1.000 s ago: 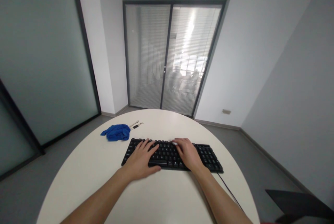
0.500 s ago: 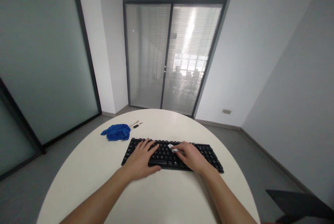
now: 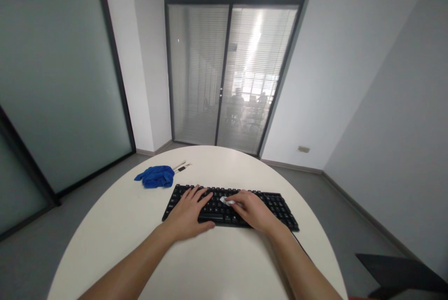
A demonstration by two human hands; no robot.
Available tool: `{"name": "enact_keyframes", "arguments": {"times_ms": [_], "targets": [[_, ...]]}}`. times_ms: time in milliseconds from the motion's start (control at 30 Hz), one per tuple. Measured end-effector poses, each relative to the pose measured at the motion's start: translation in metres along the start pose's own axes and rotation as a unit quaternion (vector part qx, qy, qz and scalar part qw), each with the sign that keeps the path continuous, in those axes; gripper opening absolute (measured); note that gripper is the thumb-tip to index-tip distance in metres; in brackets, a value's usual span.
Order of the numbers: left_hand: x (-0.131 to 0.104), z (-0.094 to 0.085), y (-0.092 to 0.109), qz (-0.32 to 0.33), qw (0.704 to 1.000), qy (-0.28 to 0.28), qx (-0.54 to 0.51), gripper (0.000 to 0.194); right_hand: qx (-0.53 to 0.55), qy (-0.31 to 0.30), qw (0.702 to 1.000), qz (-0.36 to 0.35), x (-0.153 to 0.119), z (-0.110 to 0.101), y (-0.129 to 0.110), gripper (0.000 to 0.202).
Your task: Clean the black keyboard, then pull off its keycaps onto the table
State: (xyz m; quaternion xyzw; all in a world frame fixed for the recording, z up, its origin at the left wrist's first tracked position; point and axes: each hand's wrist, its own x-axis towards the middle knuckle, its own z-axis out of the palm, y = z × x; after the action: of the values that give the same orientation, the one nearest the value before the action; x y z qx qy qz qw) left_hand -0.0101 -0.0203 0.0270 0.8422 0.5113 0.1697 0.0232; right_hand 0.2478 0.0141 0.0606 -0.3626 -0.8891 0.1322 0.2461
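Cloth and sticks beside keyboard, splayed left hand across it, right hand with white wad in fingertip pinch.

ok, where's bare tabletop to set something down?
Bare: round table beyond the keyboard, right of the thin sticks; nearside, between the forearms.
Crowded: keyboard, under left hand, right hand and white tissue; far left, blue cloth beside those sticks.

Counting one left hand and one right hand — two in all — plus one keyboard, one cable, one white wad, one blue cloth. Also counting at least two thin sticks, one round table, two panels with blinds.
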Motion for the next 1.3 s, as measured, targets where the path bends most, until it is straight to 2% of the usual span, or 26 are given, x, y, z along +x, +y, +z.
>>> {"name": "enact_keyframes", "arguments": {"times_ms": [133,267,433,967,1167,1300], "targets": [[0.0,-0.001,0.001,-0.002,1.0,0.004,0.001,0.083,0.016,0.004,0.999,-0.034,0.0,0.001,-0.003,0.028],[0.0,-0.001,0.002,-0.004,1.0,0.004,-0.001,0.082,0.007,-0.013,0.999,-0.042,0.001,0.002,-0.006,0.027],[0.0,0.0,0.001,-0.004,1.0,0.007,-0.008,0.082,0.001,-0.006,0.998,-0.055,0.002,0.004,-0.008,0.027],[-0.001,-0.001,0.001,-0.001,1.0,0.004,-0.006,0.082,0.003,-0.057,0.998,-0.019,-0.005,-0.015,-0.023,0.026],[-0.001,-0.001,0.001,0.0,1.0,0.009,-0.006,0.082,0.022,-0.026,0.999,-0.032,-0.004,-0.006,-0.02,0.027],[-0.001,0.0,0.0,-0.001,1.0,0.002,-0.001,0.083,0.036,-0.052,0.997,-0.054,-0.002,0.002,-0.021,0.027]]}}
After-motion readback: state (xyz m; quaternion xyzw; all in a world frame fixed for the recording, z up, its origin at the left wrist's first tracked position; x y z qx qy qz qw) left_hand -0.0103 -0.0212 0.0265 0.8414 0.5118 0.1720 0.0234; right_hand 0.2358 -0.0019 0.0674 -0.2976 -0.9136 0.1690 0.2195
